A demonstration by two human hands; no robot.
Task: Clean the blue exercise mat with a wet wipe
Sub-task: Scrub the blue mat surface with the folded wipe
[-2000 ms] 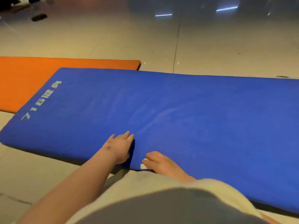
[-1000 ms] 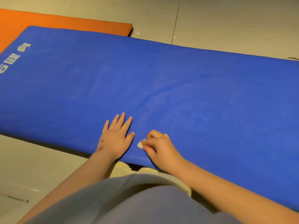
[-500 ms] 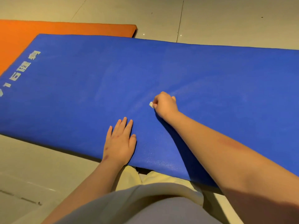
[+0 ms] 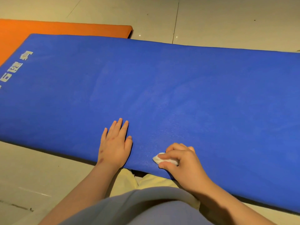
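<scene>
Right hand (image 4: 183, 161) pinches the balled wet wipe (image 4: 162, 159) in a narrow grip at the near edge of the blue mat (image 4: 162, 86), whose length runs sideways; left hand (image 4: 116, 143) lies flat beside it.

Blue mat (image 4: 162, 86) bears white print (image 4: 16, 67), roughly "6健身".

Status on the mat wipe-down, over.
Left hand flat on blue mat. Right hand pinching white wipe near front edge. Orange mat at far corner, not obstructing.
</scene>
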